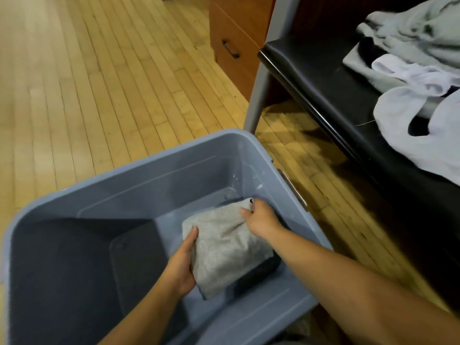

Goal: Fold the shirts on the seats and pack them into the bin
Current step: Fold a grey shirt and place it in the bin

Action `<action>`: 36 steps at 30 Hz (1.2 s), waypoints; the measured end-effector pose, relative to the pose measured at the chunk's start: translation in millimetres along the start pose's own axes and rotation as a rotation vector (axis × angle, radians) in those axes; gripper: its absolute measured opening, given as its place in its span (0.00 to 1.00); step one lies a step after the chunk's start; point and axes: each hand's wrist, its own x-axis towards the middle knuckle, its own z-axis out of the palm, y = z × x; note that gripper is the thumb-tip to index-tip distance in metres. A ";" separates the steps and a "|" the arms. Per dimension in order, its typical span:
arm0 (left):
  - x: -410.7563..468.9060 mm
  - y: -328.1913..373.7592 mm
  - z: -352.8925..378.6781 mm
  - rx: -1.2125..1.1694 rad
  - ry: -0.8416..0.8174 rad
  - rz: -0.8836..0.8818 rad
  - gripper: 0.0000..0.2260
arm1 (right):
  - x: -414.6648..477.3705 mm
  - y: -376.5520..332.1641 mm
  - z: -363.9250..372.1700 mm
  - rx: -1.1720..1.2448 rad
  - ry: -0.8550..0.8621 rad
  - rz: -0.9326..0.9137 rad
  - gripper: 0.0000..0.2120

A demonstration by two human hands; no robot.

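So the folded grey shirt [224, 247] is down inside the blue-grey bin [174, 155], over in its right half. It's sitting on top of some dark folded piece [258, 275] that pokes out at the near right edge; can't tell what that one is.

Both hands are in the bin and on the shirt. The left hand [180, 265] grips the shirt's left edge, thumb on top and the rest tucked underneath out of sight. The right hand [261, 217] is at the far right corner, with its fingers [245, 212] curled around a bunched bit of fabric.

The bin is on the wood floor [99, 83], just left of a black seat [323, 78]. There's more laundry on that seat, not folded: a crumpled grey top [418, 28] at the far end and white shirts [423, 135] nearer, hanging a bit over the edge. A wooden drawer unit [234, 46] stands behind the seat, far middle.
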 end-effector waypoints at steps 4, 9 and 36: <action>39.0 7.5 -9.5 -0.031 0.094 0.047 0.22 | 29.3 -13.8 11.7 -0.040 0.034 -0.022 0.14; 94.7 15.3 -42.1 0.369 0.410 0.047 0.22 | 37.4 -16.9 14.1 -0.035 -0.067 -0.003 0.22; -132.9 164.7 294.5 0.806 -0.192 0.603 0.06 | -114.6 -64.4 -316.1 0.098 0.647 -0.296 0.08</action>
